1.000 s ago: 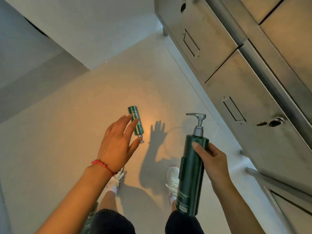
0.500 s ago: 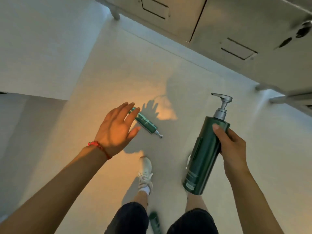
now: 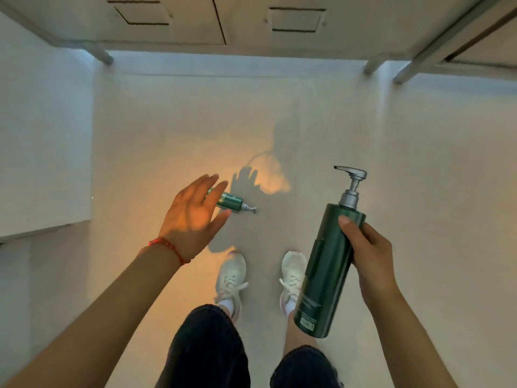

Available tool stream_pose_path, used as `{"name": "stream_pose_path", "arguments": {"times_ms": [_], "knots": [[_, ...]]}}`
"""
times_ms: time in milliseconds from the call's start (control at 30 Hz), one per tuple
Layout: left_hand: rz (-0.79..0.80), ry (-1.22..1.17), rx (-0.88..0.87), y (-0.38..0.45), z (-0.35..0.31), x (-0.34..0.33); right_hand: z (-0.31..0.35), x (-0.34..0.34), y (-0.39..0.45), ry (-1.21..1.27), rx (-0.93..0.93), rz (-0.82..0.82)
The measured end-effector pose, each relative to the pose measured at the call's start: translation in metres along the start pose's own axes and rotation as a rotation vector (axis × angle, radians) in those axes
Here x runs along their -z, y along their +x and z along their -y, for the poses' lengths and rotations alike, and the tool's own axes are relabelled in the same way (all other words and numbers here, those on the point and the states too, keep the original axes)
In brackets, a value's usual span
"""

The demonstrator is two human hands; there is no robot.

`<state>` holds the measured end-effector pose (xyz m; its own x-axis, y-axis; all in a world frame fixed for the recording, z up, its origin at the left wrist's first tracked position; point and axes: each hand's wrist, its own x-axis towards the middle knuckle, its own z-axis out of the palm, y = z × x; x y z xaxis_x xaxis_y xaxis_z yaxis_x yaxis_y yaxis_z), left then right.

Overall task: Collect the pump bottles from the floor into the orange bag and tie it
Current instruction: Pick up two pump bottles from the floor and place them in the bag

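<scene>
A small green pump bottle lies on its side on the pale floor, nozzle pointing right. My left hand hovers above its left end with fingers spread, covering part of it and holding nothing. My right hand grips a tall dark green pump bottle around its upper body, its grey pump head up and the bottle tilted slightly. The orange bag is not in view.
Metal cabinets on short legs run along the top of the view. A white wall or block stands at the left. My two white shoes stand just below the small bottle.
The view has swung round so the cabinets now lie across the top. My left hand has moved closer over the small bottle. The tall bottle stays in my right hand.
</scene>
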<state>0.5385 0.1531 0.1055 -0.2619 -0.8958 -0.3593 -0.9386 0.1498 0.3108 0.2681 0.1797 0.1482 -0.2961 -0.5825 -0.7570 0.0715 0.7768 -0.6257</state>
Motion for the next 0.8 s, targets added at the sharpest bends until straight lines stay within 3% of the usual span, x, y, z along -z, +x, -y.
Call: {"name": "stream_pose_path", "arguments": {"times_ms": [300, 467, 533, 800], "knots": [[0.139, -0.065, -0.178, 0.047, 0.033, -0.042, -0.056, -0.022, 0.008, 0.114, 0.02, -0.163], [0.213, 0.0, -0.266, 0.071, 0.08, -0.086, -0.123, -0.062, 0.016, 0.261, -0.024, -0.281], [0.227, 0.05, -0.316, 0.076, 0.091, -0.11, -0.155, -0.078, 0.021, 0.29, -0.05, -0.307], [0.355, 0.136, -0.253, 0.118, 0.142, -0.256, -0.284, -0.124, 0.088, 0.383, -0.135, -0.342]]}}
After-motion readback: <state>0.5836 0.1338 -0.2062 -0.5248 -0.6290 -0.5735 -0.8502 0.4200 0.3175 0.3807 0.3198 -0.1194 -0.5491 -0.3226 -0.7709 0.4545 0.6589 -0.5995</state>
